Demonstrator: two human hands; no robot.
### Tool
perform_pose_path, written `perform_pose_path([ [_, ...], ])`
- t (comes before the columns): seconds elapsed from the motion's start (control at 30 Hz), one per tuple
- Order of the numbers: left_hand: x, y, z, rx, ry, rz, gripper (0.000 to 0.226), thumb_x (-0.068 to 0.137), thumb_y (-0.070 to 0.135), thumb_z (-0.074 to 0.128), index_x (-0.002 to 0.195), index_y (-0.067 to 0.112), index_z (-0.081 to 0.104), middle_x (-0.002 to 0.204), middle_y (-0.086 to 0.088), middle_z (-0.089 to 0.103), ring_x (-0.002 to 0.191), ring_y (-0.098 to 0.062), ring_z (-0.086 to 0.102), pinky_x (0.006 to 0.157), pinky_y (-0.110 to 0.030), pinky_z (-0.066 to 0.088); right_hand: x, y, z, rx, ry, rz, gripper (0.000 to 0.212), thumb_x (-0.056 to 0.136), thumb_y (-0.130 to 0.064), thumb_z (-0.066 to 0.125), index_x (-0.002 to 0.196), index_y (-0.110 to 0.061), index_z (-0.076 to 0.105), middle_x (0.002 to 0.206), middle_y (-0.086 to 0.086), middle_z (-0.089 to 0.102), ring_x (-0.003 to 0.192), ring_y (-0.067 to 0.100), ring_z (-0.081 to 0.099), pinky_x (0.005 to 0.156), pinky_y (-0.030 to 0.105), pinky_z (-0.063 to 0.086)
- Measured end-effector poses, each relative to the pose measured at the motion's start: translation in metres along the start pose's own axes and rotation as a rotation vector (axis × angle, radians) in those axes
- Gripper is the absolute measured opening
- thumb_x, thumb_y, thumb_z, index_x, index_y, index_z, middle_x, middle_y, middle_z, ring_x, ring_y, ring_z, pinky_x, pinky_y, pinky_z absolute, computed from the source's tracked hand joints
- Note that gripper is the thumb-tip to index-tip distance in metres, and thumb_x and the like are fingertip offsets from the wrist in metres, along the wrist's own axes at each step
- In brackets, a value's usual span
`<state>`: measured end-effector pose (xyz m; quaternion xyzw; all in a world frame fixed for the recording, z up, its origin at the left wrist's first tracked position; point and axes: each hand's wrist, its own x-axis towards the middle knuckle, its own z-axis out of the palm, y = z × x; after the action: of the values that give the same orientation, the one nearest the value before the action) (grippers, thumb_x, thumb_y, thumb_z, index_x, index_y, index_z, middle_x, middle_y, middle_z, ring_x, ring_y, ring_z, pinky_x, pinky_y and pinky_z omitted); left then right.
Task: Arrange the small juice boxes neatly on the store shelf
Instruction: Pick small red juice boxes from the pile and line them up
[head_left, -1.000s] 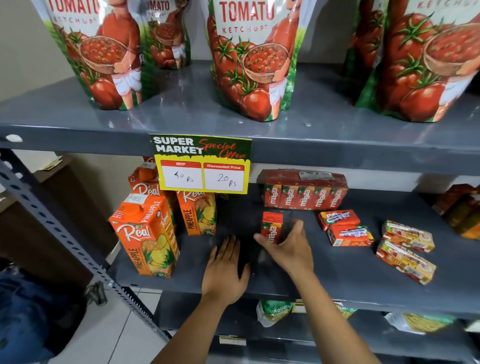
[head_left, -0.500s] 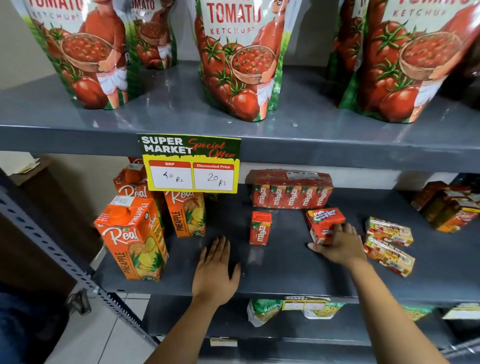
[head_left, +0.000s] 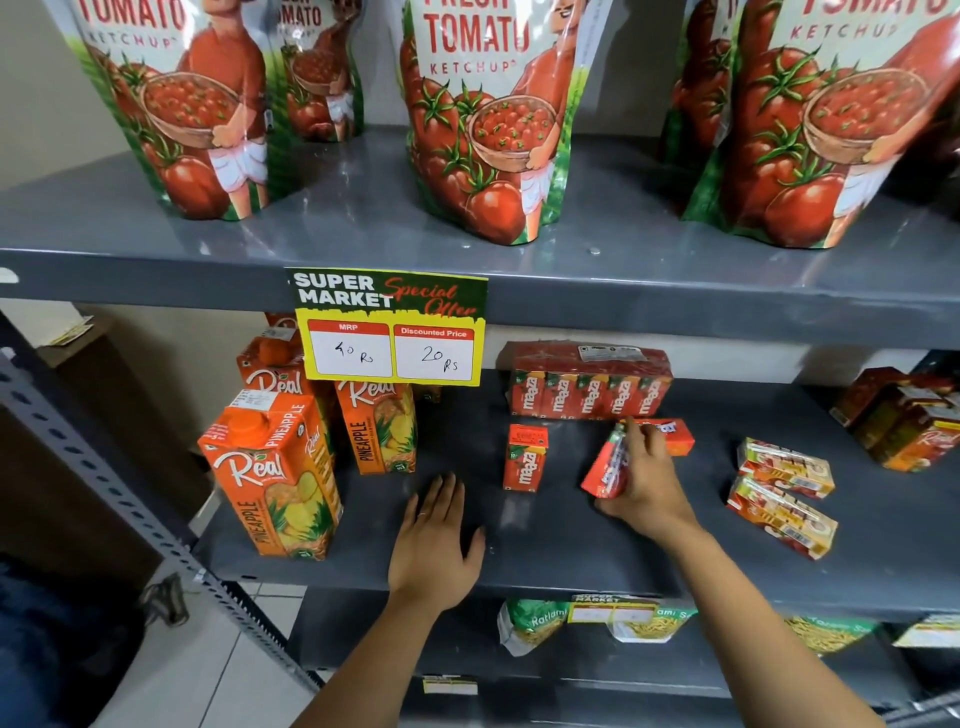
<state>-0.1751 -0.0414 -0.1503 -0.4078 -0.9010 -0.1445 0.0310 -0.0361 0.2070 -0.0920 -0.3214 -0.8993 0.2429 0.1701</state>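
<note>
One small red Maaza juice box (head_left: 524, 457) stands upright on the grey middle shelf (head_left: 571, 551). My right hand (head_left: 647, 483) grips a second small red juice box (head_left: 605, 465), tilted and lifted off the shelf just right of the standing one. Behind my fingers a third small box (head_left: 672, 436) lies flat. Two more small boxes (head_left: 784, 465) (head_left: 779, 517) lie on their sides further right. A wrapped pack of Maaza boxes (head_left: 589, 384) stands at the back. My left hand (head_left: 436, 545) rests flat and open on the shelf front, holding nothing.
Large orange Real pineapple cartons (head_left: 272, 478) (head_left: 382, 428) stand at the left. More cartons (head_left: 904, 415) lie at the far right. A yellow price tag (head_left: 389, 327) hangs from the upper shelf, which carries ketchup pouches (head_left: 483, 119). Snack packets (head_left: 535, 621) sit below.
My right hand went from the standing box to the lying boxes on the right, took hold of one and has raised and tilted it. The left hand stayed flat.
</note>
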Motion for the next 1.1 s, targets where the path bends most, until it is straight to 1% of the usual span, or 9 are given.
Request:
perform_pose_path([
  [0.1, 0.0, 0.0, 0.0, 0.004, 0.003, 0.002, 0.073, 0.091, 0.055, 0.021, 0.152, 0.014, 0.018, 0.161, -0.002, 0.016, 0.148, -0.014, 0.007, 0.119, -0.031, -0.002, 0.005, -0.01, 0.002, -0.166, -0.074, -0.3, 0.121, 0.055, -0.006, 0.084, 0.148, -0.024, 0.01, 0.148, -0.004, 0.011, 0.134, 0.033, 0.032, 0.095, 0.039, 0.049],
  [0.27, -0.001, 0.0, -0.001, 0.005, 0.004, -0.001, 0.073, 0.091, 0.056, 0.019, 0.152, 0.015, 0.016, 0.162, -0.001, 0.015, 0.148, -0.013, 0.006, 0.119, -0.03, -0.003, 0.005, -0.018, 0.01, -0.162, -0.048, -0.453, 0.086, 0.065, 0.003, 0.075, 0.132, -0.025, 0.029, 0.139, 0.001, 0.021, 0.115, 0.03, 0.049, 0.082, 0.039, 0.056],
  [0.4, -0.001, 0.001, 0.0, 0.015, 0.002, -0.001, 0.073, 0.092, 0.055, 0.02, 0.152, 0.015, 0.015, 0.162, -0.002, 0.014, 0.148, -0.013, 0.006, 0.118, -0.03, -0.004, -0.003, -0.018, 0.019, 0.111, -0.121, -0.31, 0.099, 0.068, -0.005, 0.079, 0.135, -0.04, 0.015, 0.137, -0.013, 0.016, 0.124, 0.01, 0.031, 0.104, 0.044, 0.044],
  [0.47, -0.001, 0.001, 0.0, 0.012, 0.003, -0.003, 0.073, 0.092, 0.055, 0.02, 0.152, 0.015, 0.015, 0.162, -0.002, 0.014, 0.148, -0.013, 0.006, 0.118, -0.03, -0.004, -0.01, -0.022, 0.021, 0.29, -0.166, -0.179, 0.118, 0.069, -0.009, 0.08, 0.142, -0.05, -0.004, 0.144, -0.027, 0.008, 0.133, 0.002, 0.019, 0.111, 0.034, 0.03],
  [0.53, -0.001, 0.001, 0.0, 0.012, 0.002, -0.004, 0.073, 0.092, 0.056, 0.02, 0.152, 0.015, 0.015, 0.162, -0.001, 0.014, 0.148, -0.013, 0.006, 0.118, -0.03, -0.003, -0.014, -0.025, 0.026, 0.484, -0.134, -0.082, 0.124, 0.074, -0.005, 0.075, 0.142, -0.054, -0.016, 0.147, -0.033, 0.017, 0.134, -0.009, 0.025, 0.107, 0.017, 0.03],
  [0.63, -0.001, 0.0, 0.0, 0.015, -0.004, -0.005, 0.073, 0.091, 0.056, 0.019, 0.152, 0.015, 0.015, 0.162, -0.001, 0.013, 0.148, -0.013, 0.005, 0.119, -0.03, -0.003, -0.015, -0.019, 0.032, 0.583, -0.026, 0.032, 0.107, 0.081, 0.004, 0.064, 0.148, -0.044, -0.003, 0.116, -0.05, 0.048, 0.114, -0.019, 0.047, 0.087, 0.002, 0.039],
  [0.8, 0.0, 0.0, 0.001, 0.016, -0.013, -0.006, 0.073, 0.091, 0.055, 0.018, 0.152, 0.015, 0.015, 0.162, -0.002, 0.013, 0.148, -0.013, 0.005, 0.12, -0.033, 0.0, -0.013, -0.022, 0.034, 0.501, 0.097, 0.149, 0.061, 0.075, -0.01, 0.078, 0.13, -0.016, 0.052, 0.105, -0.004, 0.064, 0.104, 0.019, 0.062, 0.089, 0.028, 0.046],
  [1.0, -0.001, 0.0, 0.002, 0.019, -0.015, -0.007, 0.074, 0.091, 0.056, 0.018, 0.152, 0.015, 0.015, 0.162, -0.001, 0.013, 0.148, -0.013, 0.005, 0.12, -0.032, 0.0, -0.009, -0.023, 0.031, 0.434, -0.059, 0.063, 0.077, 0.076, -0.005, 0.076, 0.142, -0.019, 0.038, 0.132, 0.0, 0.048, 0.124, 0.014, 0.043, 0.107, 0.033, 0.035],
  [1.1, 0.0, -0.001, 0.002, 0.022, -0.011, -0.012, 0.074, 0.09, 0.056, 0.017, 0.152, 0.015, 0.015, 0.162, -0.001, 0.013, 0.148, -0.012, 0.005, 0.12, -0.032, 0.0, -0.007, -0.021, 0.032, 0.512, -0.125, 0.127, 0.072, 0.081, 0.003, 0.067, 0.142, -0.02, 0.038, 0.124, -0.002, 0.057, 0.123, 0.019, 0.052, 0.098, 0.026, 0.039],
])
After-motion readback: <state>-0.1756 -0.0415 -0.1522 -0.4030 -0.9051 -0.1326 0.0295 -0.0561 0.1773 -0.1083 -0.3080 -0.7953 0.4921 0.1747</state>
